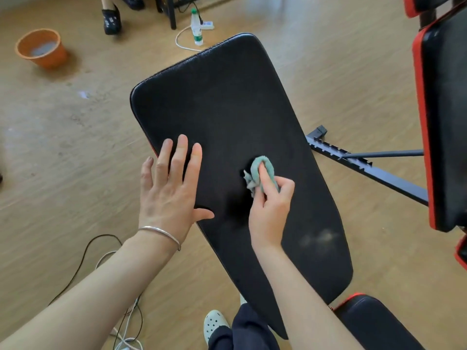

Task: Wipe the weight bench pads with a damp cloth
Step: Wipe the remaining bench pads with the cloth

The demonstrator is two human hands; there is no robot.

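left hand (168,195) lies flat, fingers spread, bracing the pad (227,117) so it stays put; right hand (271,208) pinches the bunched cloth (260,173), scrubbing mid-pad

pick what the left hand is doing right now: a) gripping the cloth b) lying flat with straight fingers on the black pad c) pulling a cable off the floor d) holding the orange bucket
b: the left hand lies flat, fingers straight, near the edge of the black pad, while the right hand grips the green cloth; the orange bucket stands far off on the floor.
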